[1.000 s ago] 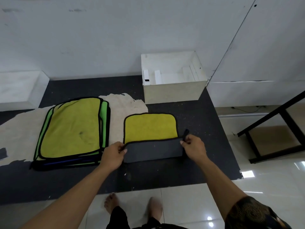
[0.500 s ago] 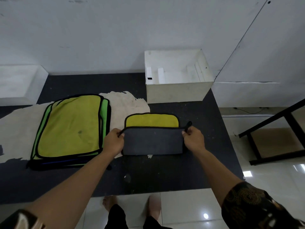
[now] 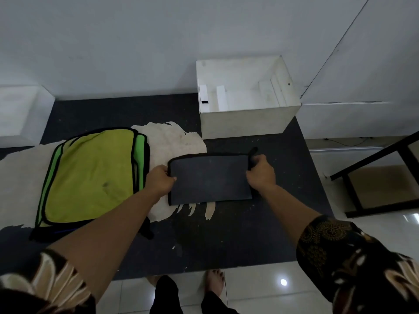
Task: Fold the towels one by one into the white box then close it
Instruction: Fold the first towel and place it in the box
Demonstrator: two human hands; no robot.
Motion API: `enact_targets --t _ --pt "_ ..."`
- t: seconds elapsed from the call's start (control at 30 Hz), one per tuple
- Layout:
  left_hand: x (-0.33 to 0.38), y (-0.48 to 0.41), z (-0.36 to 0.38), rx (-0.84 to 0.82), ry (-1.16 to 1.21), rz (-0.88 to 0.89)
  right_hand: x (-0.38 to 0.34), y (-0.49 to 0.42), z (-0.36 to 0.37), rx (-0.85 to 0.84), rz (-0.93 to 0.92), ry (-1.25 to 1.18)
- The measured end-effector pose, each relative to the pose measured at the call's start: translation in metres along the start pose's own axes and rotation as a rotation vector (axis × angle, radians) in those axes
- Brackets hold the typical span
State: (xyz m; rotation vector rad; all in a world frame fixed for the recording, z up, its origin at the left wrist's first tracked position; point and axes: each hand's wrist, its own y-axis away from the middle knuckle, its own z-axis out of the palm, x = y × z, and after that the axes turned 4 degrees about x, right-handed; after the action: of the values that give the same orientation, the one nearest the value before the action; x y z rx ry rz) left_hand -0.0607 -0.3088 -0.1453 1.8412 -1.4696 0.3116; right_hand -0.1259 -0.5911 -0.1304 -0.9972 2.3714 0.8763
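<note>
While the left hand (image 3: 158, 180) and right hand (image 3: 260, 173) pinch the short ends of the folded towel (image 3: 209, 179), its long axis lies crosswise on the bench (image 3: 226, 234).
The white box (image 3: 247, 120) stands open beyond it, slightly rightward, nearer the right hand.

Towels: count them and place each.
3 plain: dark folded towel held by left hand and right hand; yellow towel topping the left pile; green towel under it. More may hide beneath.

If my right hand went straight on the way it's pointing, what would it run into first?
Most likely the front wall of the white box. Your right hand, gripping the folded towel, points toward it over bare mat, though depth is unclear.
</note>
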Motion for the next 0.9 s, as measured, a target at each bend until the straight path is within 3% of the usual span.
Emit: enact_targets --t 0.17,0.47,0.9 --pt "-0.006 0.016 0.005 0.131 -0.030 -0.026 0.001 0.021 -0.002 0.072 0.066 0.153" --pt "-0.017 0.044 0.032 0.065 0.119 -0.257 -0.002 0.056 0.021 0.070 0.192 0.181" --pt "-0.017 0.057 0.020 -0.114 0.213 -0.162 0.031 0.061 -0.011 0.022 0.196 0.149"
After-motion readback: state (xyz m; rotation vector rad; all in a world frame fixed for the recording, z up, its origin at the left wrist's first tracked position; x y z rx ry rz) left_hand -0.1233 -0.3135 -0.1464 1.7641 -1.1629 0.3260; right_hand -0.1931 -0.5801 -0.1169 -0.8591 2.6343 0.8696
